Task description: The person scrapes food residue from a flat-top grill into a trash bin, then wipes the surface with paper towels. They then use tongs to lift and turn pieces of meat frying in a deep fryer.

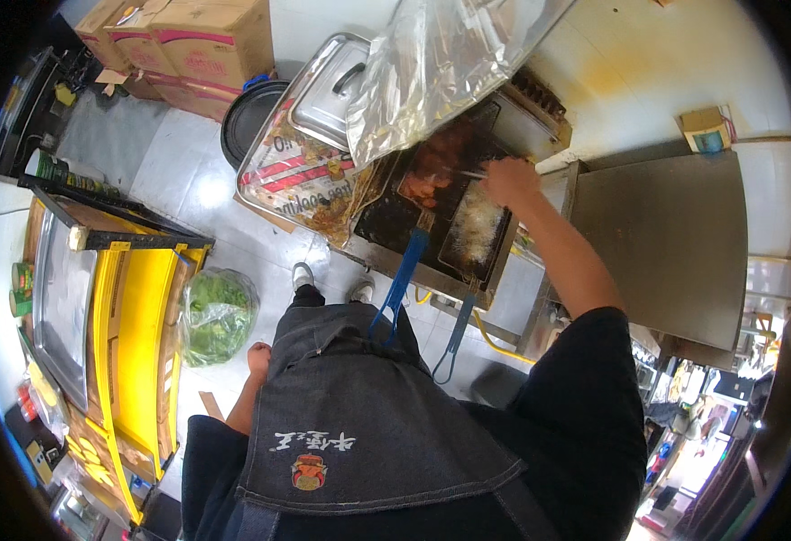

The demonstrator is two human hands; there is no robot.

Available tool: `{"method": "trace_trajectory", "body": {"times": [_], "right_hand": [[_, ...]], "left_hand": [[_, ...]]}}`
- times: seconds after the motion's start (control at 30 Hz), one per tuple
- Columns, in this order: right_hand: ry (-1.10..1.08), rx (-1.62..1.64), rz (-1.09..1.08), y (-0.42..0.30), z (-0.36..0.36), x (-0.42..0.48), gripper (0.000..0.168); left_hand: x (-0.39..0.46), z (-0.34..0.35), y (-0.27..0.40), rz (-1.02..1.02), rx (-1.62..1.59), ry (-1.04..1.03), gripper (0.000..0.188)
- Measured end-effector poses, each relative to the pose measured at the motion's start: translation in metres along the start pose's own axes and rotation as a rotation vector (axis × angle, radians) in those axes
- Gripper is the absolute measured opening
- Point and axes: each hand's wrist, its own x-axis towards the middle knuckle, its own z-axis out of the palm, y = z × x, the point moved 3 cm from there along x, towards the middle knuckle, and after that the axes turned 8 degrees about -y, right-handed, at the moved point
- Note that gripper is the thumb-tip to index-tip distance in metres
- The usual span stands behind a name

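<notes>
My right hand (512, 182) is closed around a thin metal utensil (468, 174), its far end over browned food pieces (429, 182) in the fryer. Those pieces lie in a wire fry basket with a blue handle (409, 264) that points back at me. Beside it, pale food (477, 220) sits in bubbling oil in a second basket, whose grey-blue handle (460, 331) also sticks out towards me. The deep fryer (385, 226) has dark wells. My left hand (259, 357) hangs low beside my apron (368, 419), its fingers curled and partly hidden.
Left of the fryer lies an oily lined tray (287, 176) with a lidded steel pan (331, 91). Foil sheeting (429, 67) overhangs the fryer. A bag of leafy greens (218, 314) rests on the floor near yellow shelving (132, 324). A steel counter (659, 250) stands right; cartons (199, 47) are stacked behind.
</notes>
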Motion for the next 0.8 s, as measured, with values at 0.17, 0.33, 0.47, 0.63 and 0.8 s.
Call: {"method": "trace_trajectory", "body": {"times": [0.17, 0.33, 0.47, 0.63, 0.8], "right_hand": [[0.126, 0.03, 0.159, 0.051, -0.02, 0.01, 0.042], [0.093, 0.033, -0.039, 0.026, -0.031, -0.028, 0.039], [0.093, -0.181, -0.128, -0.017, 0.051, 0.003, 0.032], [-0.001, -0.125, -0.065, -0.008, 0.022, 0.003, 0.027], [0.048, -0.001, 0.032, 0.023, -0.015, -0.011, 0.031]], "left_hand": [[0.006, 0.004, 0.007, -0.043, 0.025, -0.002, 0.016], [0.005, 0.003, -0.013, -0.058, 0.008, 0.047, 0.017], [0.009, 0.006, -0.016, -0.046, -0.005, 0.048, 0.016], [0.006, 0.003, -0.004, 0.002, 0.007, 0.009, 0.017], [0.008, 0.002, -0.003, -0.052, 0.089, 0.047, 0.017]]}}
